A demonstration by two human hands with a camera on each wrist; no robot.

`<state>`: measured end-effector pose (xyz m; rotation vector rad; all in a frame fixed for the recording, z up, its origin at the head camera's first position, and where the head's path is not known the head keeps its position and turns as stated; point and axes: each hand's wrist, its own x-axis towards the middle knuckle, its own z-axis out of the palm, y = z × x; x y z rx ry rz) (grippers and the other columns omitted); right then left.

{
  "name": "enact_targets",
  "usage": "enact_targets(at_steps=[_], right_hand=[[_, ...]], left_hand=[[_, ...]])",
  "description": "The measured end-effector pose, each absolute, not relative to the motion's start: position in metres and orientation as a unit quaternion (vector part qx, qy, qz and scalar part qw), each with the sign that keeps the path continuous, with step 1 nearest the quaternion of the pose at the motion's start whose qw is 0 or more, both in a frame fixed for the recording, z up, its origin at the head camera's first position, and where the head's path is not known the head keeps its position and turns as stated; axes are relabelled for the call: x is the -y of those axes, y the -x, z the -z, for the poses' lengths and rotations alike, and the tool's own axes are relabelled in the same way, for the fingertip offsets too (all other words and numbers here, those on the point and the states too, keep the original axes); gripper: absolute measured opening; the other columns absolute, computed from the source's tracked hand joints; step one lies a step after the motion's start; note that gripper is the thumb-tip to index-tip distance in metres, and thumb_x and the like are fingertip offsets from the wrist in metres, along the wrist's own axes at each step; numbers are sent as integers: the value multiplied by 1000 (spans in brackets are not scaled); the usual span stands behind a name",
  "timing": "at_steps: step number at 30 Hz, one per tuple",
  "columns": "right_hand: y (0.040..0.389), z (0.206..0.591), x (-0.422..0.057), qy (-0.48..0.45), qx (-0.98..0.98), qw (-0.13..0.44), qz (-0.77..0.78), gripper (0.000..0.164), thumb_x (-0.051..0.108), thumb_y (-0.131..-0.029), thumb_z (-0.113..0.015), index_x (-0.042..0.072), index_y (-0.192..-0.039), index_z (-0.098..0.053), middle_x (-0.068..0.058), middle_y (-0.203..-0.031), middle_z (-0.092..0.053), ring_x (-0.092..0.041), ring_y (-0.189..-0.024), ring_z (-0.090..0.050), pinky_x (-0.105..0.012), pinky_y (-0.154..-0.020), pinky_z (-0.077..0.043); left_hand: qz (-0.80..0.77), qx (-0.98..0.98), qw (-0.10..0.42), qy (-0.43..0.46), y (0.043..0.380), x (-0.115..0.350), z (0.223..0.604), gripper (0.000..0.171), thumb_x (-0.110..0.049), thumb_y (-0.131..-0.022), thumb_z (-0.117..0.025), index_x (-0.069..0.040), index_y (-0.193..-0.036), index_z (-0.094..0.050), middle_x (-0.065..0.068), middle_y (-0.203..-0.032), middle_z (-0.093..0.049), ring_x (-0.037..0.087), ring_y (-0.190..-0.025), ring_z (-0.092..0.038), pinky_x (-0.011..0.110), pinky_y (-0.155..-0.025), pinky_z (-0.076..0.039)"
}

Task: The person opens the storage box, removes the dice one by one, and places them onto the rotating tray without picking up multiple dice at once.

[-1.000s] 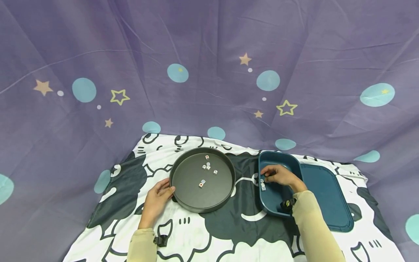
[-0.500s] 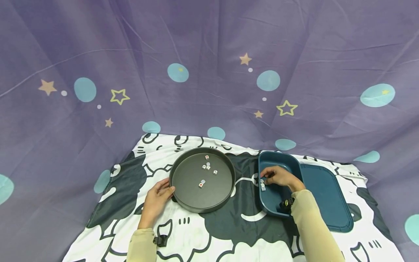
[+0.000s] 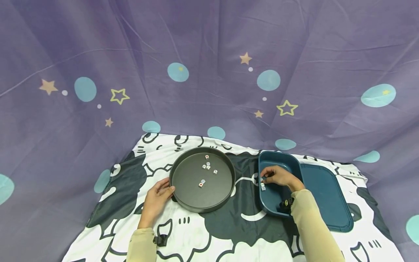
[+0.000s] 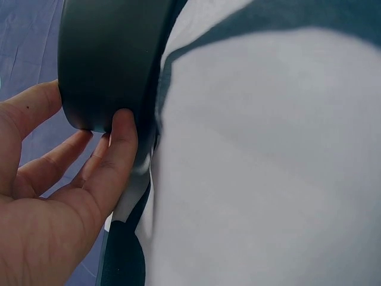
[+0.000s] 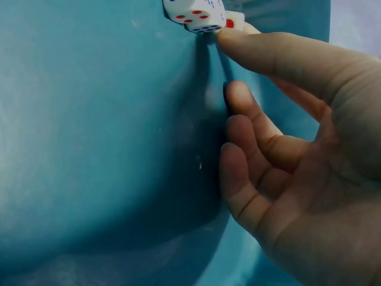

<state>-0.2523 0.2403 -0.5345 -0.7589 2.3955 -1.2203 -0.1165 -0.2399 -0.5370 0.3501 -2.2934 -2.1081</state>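
My left hand (image 3: pixel 156 203) holds the near-left rim of a round dark pan (image 3: pixel 190 203), thumb at the rim and fingers against the outer wall (image 4: pixel 101 71). Several white dice (image 3: pixel 208 167) lie scattered inside the pan. My right hand (image 3: pixel 279 175) reaches into a blue rectangular container (image 3: pixel 273 209). In the right wrist view, its thumb and index finger pinch a die with a red dot (image 5: pixel 234 21), partly hidden by the thumb. Touching or very close to it are other white dice (image 5: pixel 193 13), cut off by the frame's top edge. The remaining right fingers are curled loosely.
A flat blue lid (image 3: pixel 330 203) lies right of the container, partly under its side. Black-and-white patterned cloth (image 3: pixel 186 236) covers the table. A purple curtain (image 3: pixel 203 109) with stars and blue ovals hangs behind.
The right fingers have shifted slightly at the dice along the container's left wall, covering a little more of the farthest one. The left hand, pan and its dice stay put.
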Motion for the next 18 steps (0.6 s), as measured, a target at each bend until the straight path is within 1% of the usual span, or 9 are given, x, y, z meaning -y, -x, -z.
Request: enact_targets(at_steps=[5, 11, 14, 18], right_hand=[[253, 533, -240, 257, -847, 176, 430, 16, -1, -84, -77, -3, -99, -70, -12, -92, -67, -17, -87, -56, -21, -74, -48], [249, 526, -242, 249, -847, 178, 434, 16, -6, -88, -72, -6, -103, -68, -18, -92, -67, -20, -83, -56, -20, -69, -47], [247, 520, -242, 247, -852, 166, 432, 15, -7, -89, -69, -8, -103, -68, -18, -92, -67, -22, -81, -59, -22, -67, -48], [243, 507, -240, 248, -864, 135, 417, 14, -4, -89, -70, -5, -103, -69, -13, -91, -67, -20, -78, -60, -23, -64, -49]], left_hand=[[672, 733, 7, -110, 117, 239, 535, 54, -12, -96, -70, 1, -144, -49, 23, -141, -52, 26, -121, -59, 23, -91, -55], [667, 737, 7, -110, 117, 238, 533, 54, -13, -96, -71, 1, -143, -50, 23, -140, -53, 29, -121, -59, 23, -91, -55], [667, 737, 7, -111, 116, 238, 534, 53, -13, -96, -71, 1, -143, -50, 23, -140, -53, 29, -121, -59, 23, -90, -56], [668, 736, 7, -111, 116, 239, 534, 53, -11, -96, -70, 1, -143, -50, 23, -140, -53, 27, -120, -60, 23, -90, -56]])
